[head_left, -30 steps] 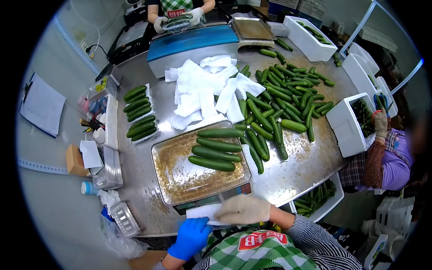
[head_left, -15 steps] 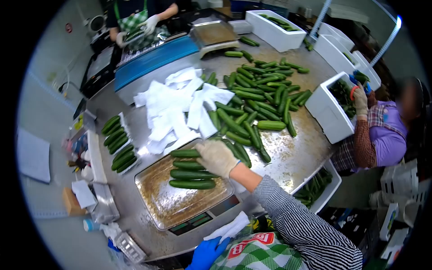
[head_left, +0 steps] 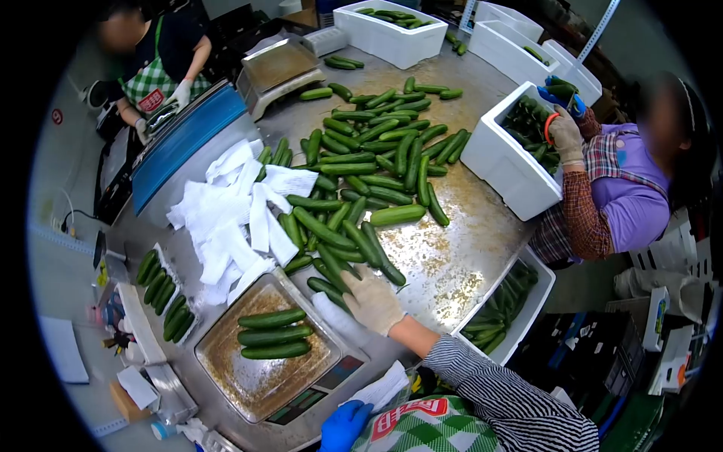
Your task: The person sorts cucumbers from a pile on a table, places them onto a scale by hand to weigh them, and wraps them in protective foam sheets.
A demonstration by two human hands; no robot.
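Observation:
My right hand, in a beige glove, is at the near edge of the cucumber pile, with thumb and fingers closed around the end of a cucumber. Low in the view, my left hand, in a blue glove, is closed at a white soft strip in front of my apron; part of the hand is cut off. Three cucumbers lie side by side on the metal tray of a weighing scale, left of my right hand. Many loose cucumbers spread beyond it.
White soft strips lie heaped beside the pile. Packed cucumbers sit at left. A second scale and a blue-topped machine stand behind. One co-worker holds orange-handled scissors over a white box; another works at far left.
My right hand has moved from the scale tray right to the pile. Four cucumbers showed on the tray; now three do. My view has shifted. My left hand stays by the white strip.

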